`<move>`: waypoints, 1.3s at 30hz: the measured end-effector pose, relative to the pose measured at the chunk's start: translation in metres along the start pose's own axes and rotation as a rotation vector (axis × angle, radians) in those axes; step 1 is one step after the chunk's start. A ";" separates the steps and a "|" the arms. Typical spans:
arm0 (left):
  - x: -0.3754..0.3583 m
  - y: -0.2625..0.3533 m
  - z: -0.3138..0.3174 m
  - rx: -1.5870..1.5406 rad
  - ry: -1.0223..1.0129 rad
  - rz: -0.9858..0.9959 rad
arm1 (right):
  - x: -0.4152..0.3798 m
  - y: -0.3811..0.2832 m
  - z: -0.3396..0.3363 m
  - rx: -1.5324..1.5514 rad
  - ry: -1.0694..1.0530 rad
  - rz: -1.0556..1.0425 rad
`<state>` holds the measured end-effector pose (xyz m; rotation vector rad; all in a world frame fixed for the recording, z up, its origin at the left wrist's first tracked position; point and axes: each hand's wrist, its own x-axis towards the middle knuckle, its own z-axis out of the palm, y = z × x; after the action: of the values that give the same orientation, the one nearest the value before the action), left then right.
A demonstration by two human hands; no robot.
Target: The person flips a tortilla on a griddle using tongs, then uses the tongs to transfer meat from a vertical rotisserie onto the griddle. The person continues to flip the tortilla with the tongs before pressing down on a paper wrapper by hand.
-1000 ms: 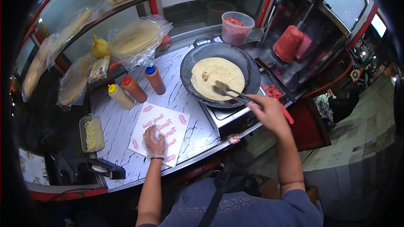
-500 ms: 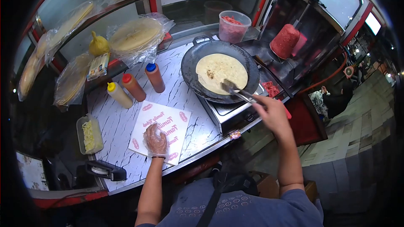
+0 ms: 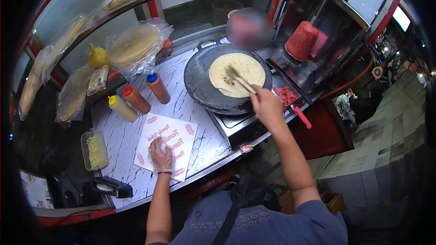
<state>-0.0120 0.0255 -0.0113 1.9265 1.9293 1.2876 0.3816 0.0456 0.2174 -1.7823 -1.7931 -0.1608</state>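
Observation:
My right hand (image 3: 268, 106) is closed around metal tongs (image 3: 240, 80), whose tips are over the flatbread (image 3: 250, 68). The flatbread lies flat on a round black griddle pan (image 3: 195, 79), with browned spots near its middle. My left hand (image 3: 161, 155), in a clear plastic glove, rests with curled fingers on white printed wrapping paper (image 3: 156, 129). What lies inside those fingers, if anything, is hidden. Squeeze bottles stand beyond the paper: one with a yellow cap (image 3: 122, 109), one with a red cap (image 3: 137, 100) and one with a blue cap (image 3: 158, 89).
Left of the paper sits a tub of shredded vegetable (image 3: 94, 150) near a black tape dispenser (image 3: 112, 187). Bagged flatbreads (image 3: 136, 43) fill the shelves. Red meat pieces (image 3: 286, 95) and a red handle (image 3: 302, 117) lie right of the pan. A meat cone (image 3: 301, 41) stands behind.
My right hand and the tongs have moved up and left across the flatbread, which has shifted and turned on the pan. The whole view has shifted slightly. My left hand stays on the paper.

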 end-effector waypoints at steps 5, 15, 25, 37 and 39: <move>0.000 -0.004 0.002 0.024 0.024 0.012 | -0.002 -0.005 -0.021 0.121 -0.175 -0.149; 0.002 0.008 -0.003 0.069 0.015 -0.003 | 0.011 0.054 -0.032 -0.055 0.015 -0.044; 0.001 0.005 -0.001 0.061 0.026 -0.040 | 0.010 0.038 -0.063 0.254 -0.262 -0.097; 0.000 0.001 0.000 0.037 0.036 0.025 | -0.005 -0.009 -0.021 -0.003 -0.188 -0.134; 0.000 0.001 0.000 -0.002 0.018 -0.020 | -0.006 0.000 -0.047 0.124 -0.214 -0.156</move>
<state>-0.0117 0.0252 -0.0108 1.8967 1.9492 1.3056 0.3963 0.0173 0.2525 -1.6231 -2.0464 0.0818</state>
